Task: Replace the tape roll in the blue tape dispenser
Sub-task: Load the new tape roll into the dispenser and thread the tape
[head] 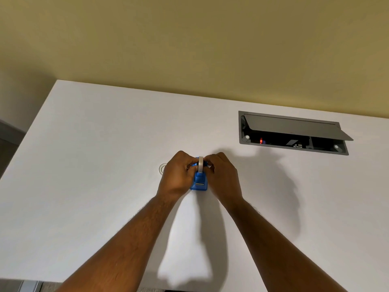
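A blue tape dispenser (199, 183) stands on the white desk (105, 154), its cutter end facing me. A white tape roll (200, 164) sits upright on edge in its top. My left hand (175, 175) pinches the roll from the left side, and my right hand (223, 175) pinches it from the right. Both hands flank the dispenser and hide its sides. A second roll (162, 168), pale and ring-shaped, lies flat on the desk just behind my left hand, mostly hidden.
A grey cable box (292, 133) is sunk into the desk at the back right, its lid tilted up. The yellow wall (189, 39) runs behind the desk. The desk's left edge slants toward me.
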